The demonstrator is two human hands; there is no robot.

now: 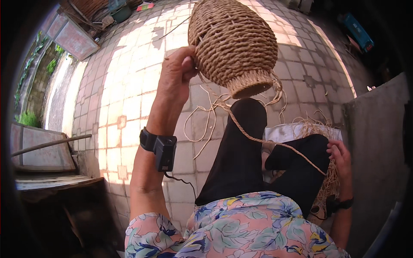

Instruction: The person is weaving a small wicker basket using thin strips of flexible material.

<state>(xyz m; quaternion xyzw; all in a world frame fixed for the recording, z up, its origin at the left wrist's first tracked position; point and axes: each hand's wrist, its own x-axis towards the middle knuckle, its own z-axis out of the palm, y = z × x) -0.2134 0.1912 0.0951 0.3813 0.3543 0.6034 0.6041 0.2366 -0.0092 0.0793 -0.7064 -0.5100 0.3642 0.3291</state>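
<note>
A brown woven rope basket (pixel 234 41), rounded with a narrower collar, lies tilted above my knees, its collar end toward me. My left hand (pixel 180 66) is closed at its left side, the fingertips partly hidden against the weave. From the basket a twisted cord (pixel 282 145) runs down across my dark trousers to the outer side of my right thigh. Beside my right knee is my right hand (pixel 340 158), fingers loosely bent and apart, with nothing visible in them. It is next to a heap of loose straw-coloured strands (pixel 331 185).
Loose cord ends (pixel 211 114) trail over the paved floor (pixel 142 94). A concrete wall (pixel 378 124) rises close on my right. To the left stand a dark wooden table (pixel 60 182) and a stick (pixel 51 145). A blue crate (pixel 359 32) sits far right.
</note>
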